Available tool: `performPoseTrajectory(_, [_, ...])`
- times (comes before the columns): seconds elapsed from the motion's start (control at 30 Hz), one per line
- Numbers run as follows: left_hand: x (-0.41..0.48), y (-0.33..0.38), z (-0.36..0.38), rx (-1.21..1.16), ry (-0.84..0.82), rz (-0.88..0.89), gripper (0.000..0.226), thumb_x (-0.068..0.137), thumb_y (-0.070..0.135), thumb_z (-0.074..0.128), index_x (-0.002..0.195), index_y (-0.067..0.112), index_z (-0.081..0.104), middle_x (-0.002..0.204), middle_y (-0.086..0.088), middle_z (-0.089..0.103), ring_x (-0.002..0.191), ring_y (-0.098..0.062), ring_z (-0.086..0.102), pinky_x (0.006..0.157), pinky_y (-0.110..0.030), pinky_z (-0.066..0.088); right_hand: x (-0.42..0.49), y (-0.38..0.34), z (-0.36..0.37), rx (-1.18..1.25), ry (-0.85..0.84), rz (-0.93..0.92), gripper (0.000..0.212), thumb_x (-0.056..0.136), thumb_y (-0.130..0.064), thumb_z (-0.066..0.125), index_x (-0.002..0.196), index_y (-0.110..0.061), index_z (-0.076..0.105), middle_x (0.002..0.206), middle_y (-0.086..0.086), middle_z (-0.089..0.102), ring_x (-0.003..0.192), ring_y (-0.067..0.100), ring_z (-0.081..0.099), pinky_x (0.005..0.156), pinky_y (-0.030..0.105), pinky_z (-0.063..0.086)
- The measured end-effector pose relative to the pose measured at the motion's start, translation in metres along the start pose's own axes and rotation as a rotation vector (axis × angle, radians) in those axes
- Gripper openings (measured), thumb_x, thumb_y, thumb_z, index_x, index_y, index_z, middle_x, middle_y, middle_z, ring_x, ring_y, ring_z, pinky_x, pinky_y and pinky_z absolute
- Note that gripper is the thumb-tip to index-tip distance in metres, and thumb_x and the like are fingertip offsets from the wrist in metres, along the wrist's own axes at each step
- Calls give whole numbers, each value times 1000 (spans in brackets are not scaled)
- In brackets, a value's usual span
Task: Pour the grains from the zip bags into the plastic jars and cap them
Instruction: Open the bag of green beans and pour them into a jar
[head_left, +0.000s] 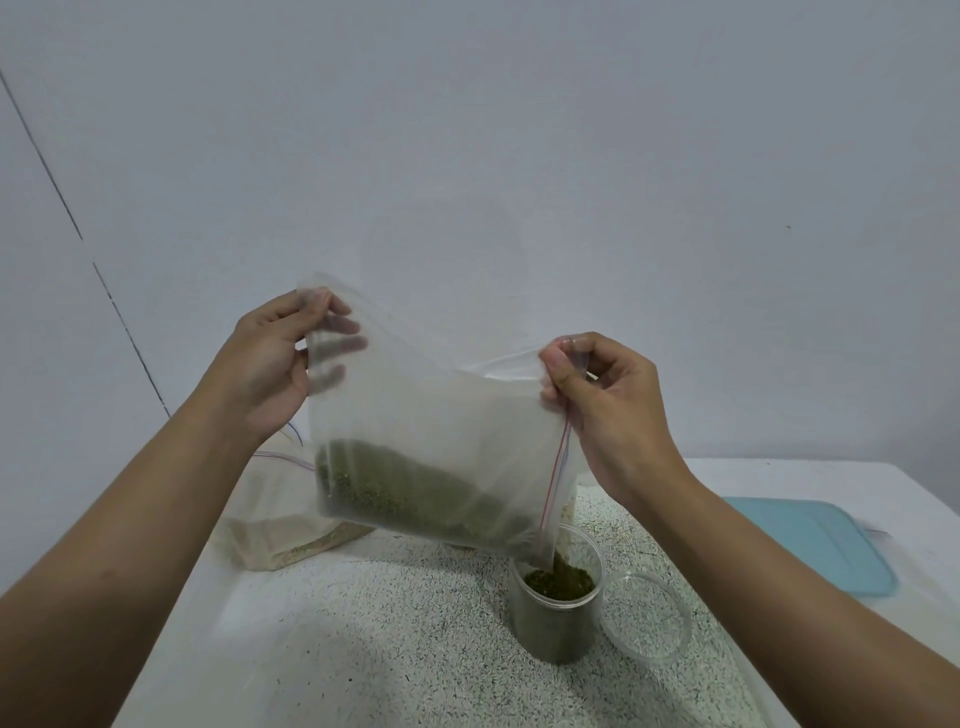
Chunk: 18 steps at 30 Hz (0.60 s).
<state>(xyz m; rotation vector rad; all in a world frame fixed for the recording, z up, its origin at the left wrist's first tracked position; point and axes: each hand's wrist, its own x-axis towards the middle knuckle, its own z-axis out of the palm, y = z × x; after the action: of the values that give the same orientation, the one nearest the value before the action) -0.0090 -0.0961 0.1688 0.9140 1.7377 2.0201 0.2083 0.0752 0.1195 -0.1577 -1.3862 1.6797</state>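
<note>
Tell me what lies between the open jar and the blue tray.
In the head view, a clear round lid lies flat between jar and blue tray.

Two hands are in view, the left hand (270, 358) and the right hand (608, 410). There are two zip bags: one held bag (441, 415) of green grains, pinched by both hands, and one pale-grain bag (275, 525) on the surface. There is one open jar (556, 623), one clear round lid (647, 618) and one flat blue tray (810, 540).
</note>
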Motion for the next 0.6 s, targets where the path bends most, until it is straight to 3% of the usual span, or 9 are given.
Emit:
performPoseTrajectory(0.33, [-2, -4, 7, 136, 2, 95, 26, 106, 28, 52, 85, 21, 66, 82, 5, 69, 80, -15, 72, 69, -33, 44, 1, 2, -2, 1, 33, -6, 7, 92, 2, 66, 87, -2, 65, 74, -7, 63, 63, 9, 56, 65, 19, 54])
performPoseTrajectory(0.6, [0, -12, 18, 387, -16, 331, 29, 109, 21, 49, 91, 1, 59, 78, 0, 62, 66, -17, 61, 63, -32, 42, -1, 5, -2, 15, 39, -13, 5, 93, 3, 65, 88, 0, 64, 74, -4, 62, 61, 10, 55, 63, 20, 52])
